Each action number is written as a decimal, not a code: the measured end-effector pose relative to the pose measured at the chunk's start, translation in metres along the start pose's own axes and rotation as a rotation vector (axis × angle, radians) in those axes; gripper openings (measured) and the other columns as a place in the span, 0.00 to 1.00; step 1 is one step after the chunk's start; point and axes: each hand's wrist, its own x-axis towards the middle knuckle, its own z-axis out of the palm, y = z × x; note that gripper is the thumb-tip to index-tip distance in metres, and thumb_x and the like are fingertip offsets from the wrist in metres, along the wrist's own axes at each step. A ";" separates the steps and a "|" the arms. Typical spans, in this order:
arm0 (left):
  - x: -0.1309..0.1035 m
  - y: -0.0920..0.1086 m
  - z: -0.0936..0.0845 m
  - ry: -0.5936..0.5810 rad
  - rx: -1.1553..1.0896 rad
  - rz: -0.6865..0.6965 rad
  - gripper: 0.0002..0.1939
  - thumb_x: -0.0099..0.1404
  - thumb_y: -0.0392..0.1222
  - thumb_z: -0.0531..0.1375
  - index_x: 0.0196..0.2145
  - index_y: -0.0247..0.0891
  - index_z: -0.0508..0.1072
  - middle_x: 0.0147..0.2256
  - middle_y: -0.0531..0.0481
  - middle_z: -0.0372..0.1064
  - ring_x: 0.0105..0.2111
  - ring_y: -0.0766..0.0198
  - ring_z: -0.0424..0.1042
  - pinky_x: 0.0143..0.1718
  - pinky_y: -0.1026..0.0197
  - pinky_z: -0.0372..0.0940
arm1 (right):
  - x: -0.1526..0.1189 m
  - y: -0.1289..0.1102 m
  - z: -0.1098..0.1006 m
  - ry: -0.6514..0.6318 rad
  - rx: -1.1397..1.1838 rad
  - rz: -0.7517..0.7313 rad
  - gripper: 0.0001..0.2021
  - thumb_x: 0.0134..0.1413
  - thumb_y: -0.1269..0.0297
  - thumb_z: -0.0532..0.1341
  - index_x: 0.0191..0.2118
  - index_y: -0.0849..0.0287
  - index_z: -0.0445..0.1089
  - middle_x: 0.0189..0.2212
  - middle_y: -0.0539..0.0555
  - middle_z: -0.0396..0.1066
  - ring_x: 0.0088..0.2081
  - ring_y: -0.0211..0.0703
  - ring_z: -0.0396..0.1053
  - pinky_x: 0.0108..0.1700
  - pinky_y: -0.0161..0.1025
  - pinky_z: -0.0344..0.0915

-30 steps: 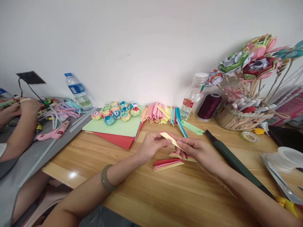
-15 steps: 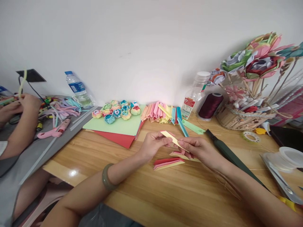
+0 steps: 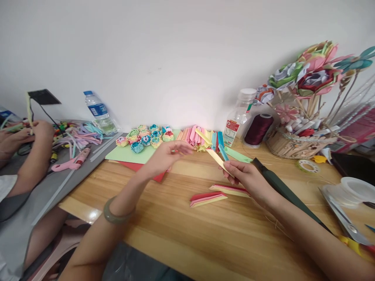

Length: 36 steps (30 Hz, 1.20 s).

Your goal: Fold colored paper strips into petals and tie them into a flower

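Between the thumb and fingers of my right hand [image 3: 238, 171] is a folded pale-yellow paper strip [image 3: 216, 158], tilted up to the left. My left hand [image 3: 170, 154] hovers in front of the green paper sheet [image 3: 123, 155], fingers extended and apart from the strip, holding nothing I can see. Below my hands on the wood lie two small stacks of folded red, pink and yellow strips [image 3: 208, 199] [image 3: 230, 190]. A row of folded strips [image 3: 195, 136] in orange, pink, yellow and blue stands by the wall. Several paper flowers [image 3: 145, 140] rest on the green sheet.
At left, another person's hands [image 3: 41, 130] work near pastel strips, a pink glue gun [image 3: 72, 162] and a water bottle [image 3: 101, 113]. Right of centre stand a clear bottle [image 3: 238, 117], maroon thread [image 3: 258, 130], a flower basket [image 3: 299, 144], a dark green tool [image 3: 287, 195] and scissors [image 3: 348, 222].
My left hand has let go of the yellow strip and moved up and left towards the paper flowers. My right hand still holds the strip, now slightly higher.
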 end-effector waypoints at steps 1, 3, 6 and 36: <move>-0.007 -0.003 -0.011 -0.008 0.166 0.032 0.23 0.51 0.26 0.47 0.44 0.36 0.68 0.42 0.47 0.70 0.44 0.61 0.67 0.47 0.57 0.60 | 0.000 0.000 -0.001 0.002 -0.003 -0.004 0.17 0.51 0.50 0.54 0.22 0.60 0.62 0.20 0.47 0.57 0.21 0.33 0.53 0.24 0.34 0.49; -0.024 -0.014 -0.028 -0.121 0.575 0.078 0.31 0.47 0.23 0.47 0.49 0.37 0.64 0.50 0.46 0.63 0.52 0.59 0.59 0.53 0.54 0.53 | 0.001 0.001 -0.001 0.009 -0.007 -0.014 0.18 0.51 0.50 0.54 0.21 0.60 0.62 0.19 0.46 0.56 0.21 0.33 0.52 0.25 0.34 0.49; -0.047 -0.041 -0.042 -0.245 1.072 0.031 0.38 0.43 0.22 0.48 0.55 0.35 0.56 0.57 0.40 0.51 0.58 0.51 0.48 0.55 0.46 0.47 | 0.001 0.001 -0.002 0.019 -0.012 -0.031 0.18 0.51 0.50 0.54 0.21 0.60 0.62 0.19 0.46 0.57 0.22 0.33 0.53 0.25 0.34 0.50; -0.049 -0.090 -0.074 -0.095 0.978 -0.081 0.16 0.60 0.39 0.45 0.43 0.36 0.64 0.40 0.45 0.68 0.37 0.61 0.67 0.38 0.62 0.59 | 0.005 0.011 -0.002 0.027 -0.065 -0.046 0.18 0.49 0.48 0.55 0.24 0.60 0.64 0.22 0.49 0.60 0.23 0.34 0.56 0.27 0.34 0.55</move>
